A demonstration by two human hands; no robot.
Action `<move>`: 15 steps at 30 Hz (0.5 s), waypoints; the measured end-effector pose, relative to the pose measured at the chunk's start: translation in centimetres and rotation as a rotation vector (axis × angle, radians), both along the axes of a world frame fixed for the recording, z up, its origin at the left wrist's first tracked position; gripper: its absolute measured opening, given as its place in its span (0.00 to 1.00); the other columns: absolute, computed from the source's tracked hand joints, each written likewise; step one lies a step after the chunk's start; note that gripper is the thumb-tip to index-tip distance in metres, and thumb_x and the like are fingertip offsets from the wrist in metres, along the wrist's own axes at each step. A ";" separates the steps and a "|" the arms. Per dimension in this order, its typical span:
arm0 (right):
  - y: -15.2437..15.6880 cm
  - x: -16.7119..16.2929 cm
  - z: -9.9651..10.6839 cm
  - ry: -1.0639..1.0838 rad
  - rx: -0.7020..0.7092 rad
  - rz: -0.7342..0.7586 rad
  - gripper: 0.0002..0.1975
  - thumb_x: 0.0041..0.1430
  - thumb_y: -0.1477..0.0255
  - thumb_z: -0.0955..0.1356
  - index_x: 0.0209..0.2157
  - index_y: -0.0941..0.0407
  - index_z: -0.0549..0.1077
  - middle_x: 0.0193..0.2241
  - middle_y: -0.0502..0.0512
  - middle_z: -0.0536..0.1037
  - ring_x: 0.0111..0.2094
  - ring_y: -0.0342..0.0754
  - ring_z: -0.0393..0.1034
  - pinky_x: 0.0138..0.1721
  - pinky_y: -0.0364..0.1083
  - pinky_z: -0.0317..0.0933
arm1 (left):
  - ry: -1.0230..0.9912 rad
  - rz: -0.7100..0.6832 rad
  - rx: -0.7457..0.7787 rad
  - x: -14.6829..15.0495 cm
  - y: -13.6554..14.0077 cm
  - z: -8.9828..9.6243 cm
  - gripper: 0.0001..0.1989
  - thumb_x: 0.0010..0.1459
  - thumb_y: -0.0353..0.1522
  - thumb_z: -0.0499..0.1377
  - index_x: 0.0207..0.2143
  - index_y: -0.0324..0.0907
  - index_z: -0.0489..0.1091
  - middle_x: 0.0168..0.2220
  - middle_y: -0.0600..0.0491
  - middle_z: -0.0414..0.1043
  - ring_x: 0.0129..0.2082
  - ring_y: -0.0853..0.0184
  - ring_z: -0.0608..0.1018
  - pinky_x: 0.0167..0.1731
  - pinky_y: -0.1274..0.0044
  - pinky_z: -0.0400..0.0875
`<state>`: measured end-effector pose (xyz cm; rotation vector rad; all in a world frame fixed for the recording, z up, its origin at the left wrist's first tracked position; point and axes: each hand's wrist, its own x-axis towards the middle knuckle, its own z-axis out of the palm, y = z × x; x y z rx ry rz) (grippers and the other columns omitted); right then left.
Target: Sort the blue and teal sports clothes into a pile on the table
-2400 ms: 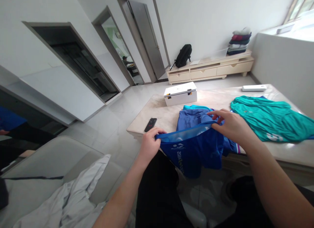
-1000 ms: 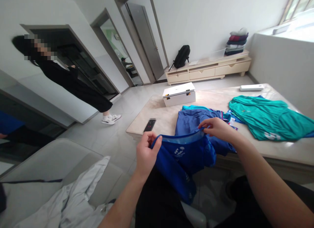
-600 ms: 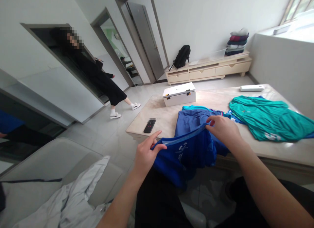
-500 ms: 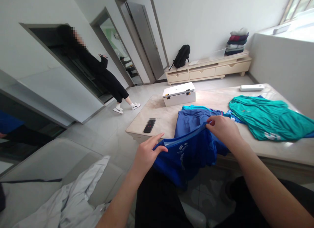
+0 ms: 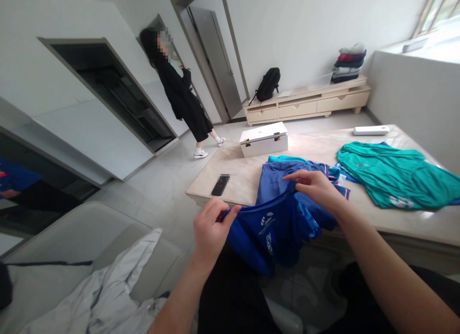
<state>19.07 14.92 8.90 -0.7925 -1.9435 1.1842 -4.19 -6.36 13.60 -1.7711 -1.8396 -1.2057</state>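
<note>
A royal blue sports garment (image 5: 271, 231) with a white logo hangs over the near edge of the stone table (image 5: 247, 173) and down in front of my knees. My left hand (image 5: 210, 231) pinches its left end. My right hand (image 5: 316, 188) pinches the same edge further right, so the hem is stretched between them. Under it on the table lies a lighter blue garment (image 5: 278, 178). A teal shirt (image 5: 391, 173) is spread flat to the right.
A white box (image 5: 264, 138), a black remote (image 5: 220, 185) and a white bar (image 5: 371, 130) lie on the table. Grey-white cloth (image 5: 104, 291) rests on the sofa at my left. A person in black (image 5: 183, 99) walks by the doorways. A low cabinet (image 5: 309, 104) carries a backpack and folded clothes.
My hands have shifted their grip along the blue garment's hem and turned it so the logo side faces me. The person in black has walked from the far left towards the doorways.
</note>
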 end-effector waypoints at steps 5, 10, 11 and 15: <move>0.6 1.2 0.5 -0.058 0.077 -0.030 0.20 0.51 0.76 0.64 0.44 0.55 0.83 0.45 0.56 0.82 0.46 0.52 0.76 0.49 0.49 0.70 | 0.001 0.057 0.045 -0.2 0.0 -0.1 0.16 0.63 0.37 0.64 0.25 0.42 0.67 0.22 0.58 0.67 0.23 0.73 0.69 0.30 0.81 0.65; 0.7 3.4 1.9 -0.181 0.091 0.037 0.18 0.55 0.73 0.64 0.43 0.54 0.82 0.37 0.53 0.82 0.38 0.50 0.76 0.41 0.47 0.69 | 0.048 0.074 0.021 -1.6 0.2 -0.4 0.21 0.56 0.48 0.67 0.24 0.42 0.68 0.18 0.61 0.64 0.18 0.75 0.65 0.24 0.83 0.61; 0.7 3.9 2.1 -0.208 0.091 0.082 0.18 0.55 0.72 0.64 0.44 0.53 0.82 0.36 0.52 0.82 0.36 0.50 0.75 0.38 0.47 0.68 | 0.056 0.057 0.012 -1.9 0.3 -0.4 0.22 0.55 0.49 0.67 0.24 0.42 0.69 0.18 0.61 0.65 0.18 0.75 0.65 0.25 0.83 0.62; 0.7 5.2 2.7 -0.182 -0.026 0.281 0.16 0.57 0.71 0.63 0.41 0.52 0.81 0.36 0.51 0.82 0.35 0.50 0.75 0.35 0.46 0.66 | 0.053 0.012 -0.065 -3.0 0.5 -0.2 0.19 0.58 0.49 0.65 0.30 0.43 0.73 0.23 0.59 0.74 0.22 0.73 0.74 0.29 0.83 0.67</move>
